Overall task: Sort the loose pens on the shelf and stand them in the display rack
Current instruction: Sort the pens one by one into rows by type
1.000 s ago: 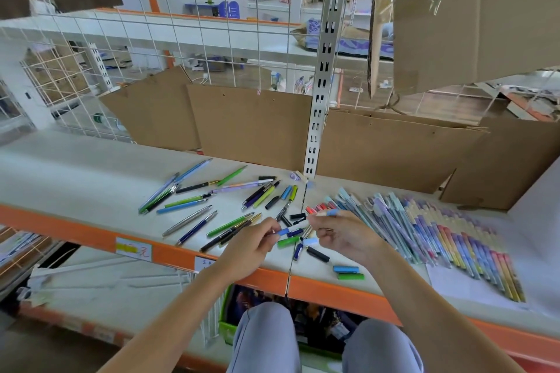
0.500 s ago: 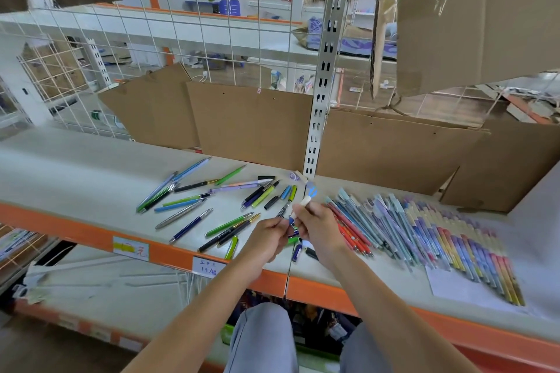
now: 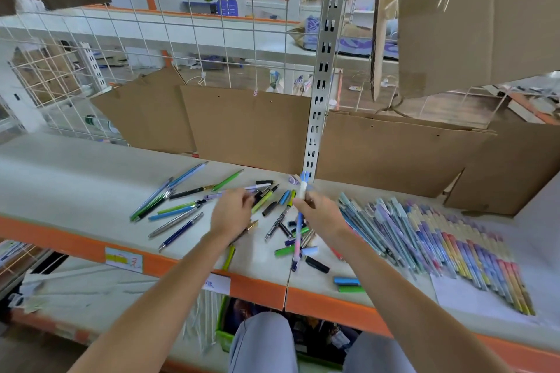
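- Pastel blue fading to pink: that is the pen [image 3: 298,228] the right hand [image 3: 318,215] pinches near its upper end, thumb and fingers curled round the barrel so it hangs nearly upright, its lower tip down among the loose pens [image 3: 188,206] and caps on the shelf [image 3: 60,179].
- The left hand [image 3: 231,210] reaches over the scatter just left of that pen, fingers curled down toward a dark pen beyond the fingertips; whether they already grip anything I cannot tell.
- Right of the right hand's fingers, well apart from the clutter, lies a sorted row [image 3: 439,236] of similar pastel pens, laid side by side.
- The step in hand looks like sorting: picking one pen out of the jumble and matching it to its kind.
- No display rack is visible here, so standing the pens is not yet begun.
- Next, I judge, the held pen needs lifting clear of the caps beneath its tip, then laying beside its group without disturbing that row.
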